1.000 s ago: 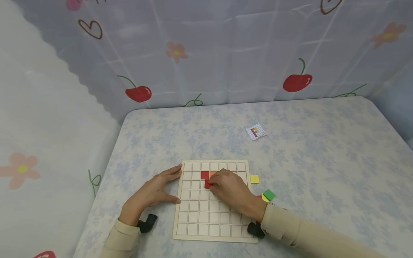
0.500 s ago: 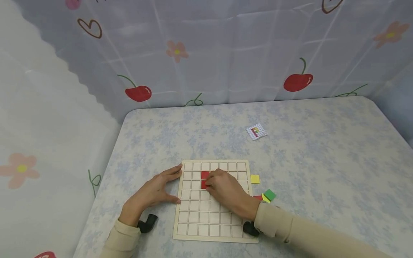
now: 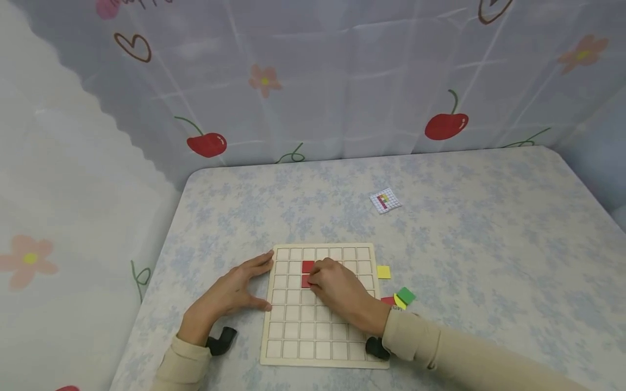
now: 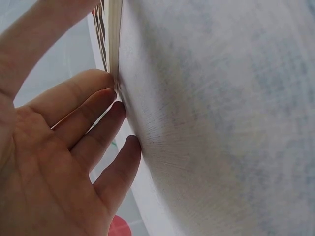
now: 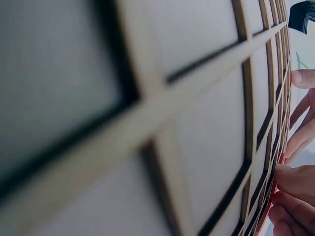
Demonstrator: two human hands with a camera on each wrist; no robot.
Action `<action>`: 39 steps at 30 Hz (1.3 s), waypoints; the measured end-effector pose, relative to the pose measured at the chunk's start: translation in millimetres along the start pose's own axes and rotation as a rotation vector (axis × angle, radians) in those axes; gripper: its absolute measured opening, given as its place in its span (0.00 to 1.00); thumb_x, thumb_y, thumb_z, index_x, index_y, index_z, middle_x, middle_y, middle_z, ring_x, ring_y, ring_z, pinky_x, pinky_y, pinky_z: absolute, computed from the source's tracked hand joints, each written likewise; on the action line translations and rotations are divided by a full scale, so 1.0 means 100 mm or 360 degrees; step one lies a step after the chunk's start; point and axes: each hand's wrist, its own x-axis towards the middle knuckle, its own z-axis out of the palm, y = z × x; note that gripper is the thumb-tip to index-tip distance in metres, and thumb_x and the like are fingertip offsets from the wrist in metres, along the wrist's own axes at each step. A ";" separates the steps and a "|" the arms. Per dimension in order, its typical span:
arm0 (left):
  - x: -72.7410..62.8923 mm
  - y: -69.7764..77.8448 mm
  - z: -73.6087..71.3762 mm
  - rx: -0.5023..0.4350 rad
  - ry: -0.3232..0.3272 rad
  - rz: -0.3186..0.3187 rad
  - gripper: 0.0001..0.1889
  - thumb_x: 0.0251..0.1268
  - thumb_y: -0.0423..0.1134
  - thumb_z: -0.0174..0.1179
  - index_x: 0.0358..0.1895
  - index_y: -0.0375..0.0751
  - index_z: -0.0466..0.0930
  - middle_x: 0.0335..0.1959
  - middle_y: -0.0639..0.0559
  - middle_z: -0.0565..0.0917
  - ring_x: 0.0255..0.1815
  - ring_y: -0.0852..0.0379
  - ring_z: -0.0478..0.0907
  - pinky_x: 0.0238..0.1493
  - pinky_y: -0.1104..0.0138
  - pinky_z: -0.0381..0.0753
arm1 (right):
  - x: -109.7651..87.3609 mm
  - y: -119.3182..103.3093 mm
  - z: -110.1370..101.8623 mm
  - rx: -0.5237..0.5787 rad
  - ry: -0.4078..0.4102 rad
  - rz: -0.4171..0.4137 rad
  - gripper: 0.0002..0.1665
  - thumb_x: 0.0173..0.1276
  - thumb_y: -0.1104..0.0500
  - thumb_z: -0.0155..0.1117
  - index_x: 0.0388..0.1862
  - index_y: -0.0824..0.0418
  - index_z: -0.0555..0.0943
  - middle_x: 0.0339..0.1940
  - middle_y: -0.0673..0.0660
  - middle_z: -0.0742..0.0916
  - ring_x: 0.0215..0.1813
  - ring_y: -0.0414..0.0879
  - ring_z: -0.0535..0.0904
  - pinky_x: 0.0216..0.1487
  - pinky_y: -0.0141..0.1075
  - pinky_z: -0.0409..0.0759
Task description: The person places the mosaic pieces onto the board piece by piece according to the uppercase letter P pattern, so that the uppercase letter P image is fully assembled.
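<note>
We see the left hand [image 3: 229, 292], fingers spread, touching the board [image 3: 300, 329], while the right hand [image 3: 343, 296] touches the nearer red tile [image 3: 305, 281], but whether it pinches we cannot tell.

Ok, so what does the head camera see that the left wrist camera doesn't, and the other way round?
Only the head view shows the little pattern card, the yellow square and the green tile. Only the left wrist view shows the left hand from its palm side. Both show that hand at the board's edge, and the blue-patterned tabletop.
</note>
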 end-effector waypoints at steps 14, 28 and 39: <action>-0.02 -0.01 0.01 0.0002 0.0008 0.0006 0.51 0.43 0.43 0.80 0.73 0.36 0.63 0.79 0.51 0.54 0.77 0.42 0.51 0.67 0.44 0.63 | -0.35 0.08 -0.18 0.0112 0.0051 0.0151 0.13 0.62 0.69 0.69 0.45 0.61 0.88 0.47 0.54 0.87 0.52 0.47 0.80 0.49 0.37 0.82; -0.01 0.00 0.00 -0.0028 0.0008 0.0011 0.51 0.43 0.44 0.80 0.73 0.37 0.63 0.79 0.51 0.54 0.78 0.43 0.50 0.68 0.44 0.62 | -0.86 0.48 -0.51 0.0013 0.0202 0.0526 0.16 0.58 0.67 0.74 0.47 0.62 0.88 0.48 0.54 0.86 0.53 0.50 0.81 0.48 0.42 0.82; -0.01 0.00 -0.01 -0.0038 0.0012 0.0009 0.51 0.42 0.44 0.80 0.73 0.37 0.64 0.79 0.52 0.54 0.78 0.42 0.50 0.68 0.44 0.62 | -1.17 0.63 -0.65 -0.0076 0.0289 0.0648 0.16 0.55 0.67 0.76 0.44 0.64 0.88 0.43 0.55 0.88 0.48 0.52 0.83 0.47 0.48 0.82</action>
